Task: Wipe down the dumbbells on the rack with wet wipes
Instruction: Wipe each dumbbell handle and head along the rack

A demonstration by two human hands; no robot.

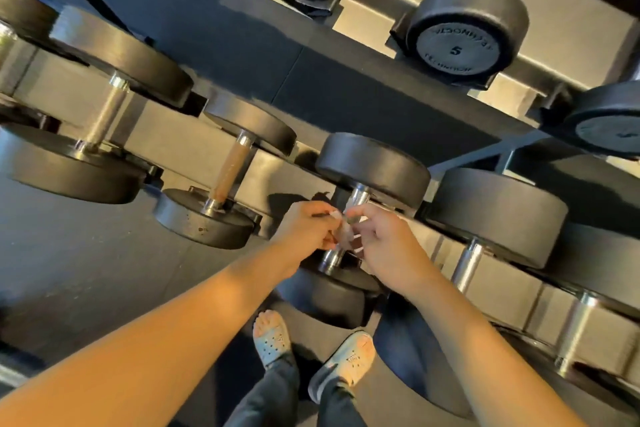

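**Both hands at the handle of one racked dumbbell, head view**

In the near row of the rack (162, 128), running from left of frame to lower right, at least five dumbbells show in whole or in part; the one with a brownish handle (228, 170) is second from the left. In the upper tier, upper centre to right of frame, three round end faces are turned to the camera, one of them marked 5 (460, 42). There are two hands, one wet wipe and two pale sandals (272, 340), the sandals at bottom centre.

The dumbbell being worked on (372, 166) lies at centre frame, third in the near row, its chrome handle bare above and below the hands. The left hand (304, 232) and the right hand (388, 246) meet at mid-handle, fingers curled. Each pinches the small, crumpled, pale wet wipe (341, 236), which sits between the fingertips against the handle. Whether it wraps fully round the handle cannot be told.
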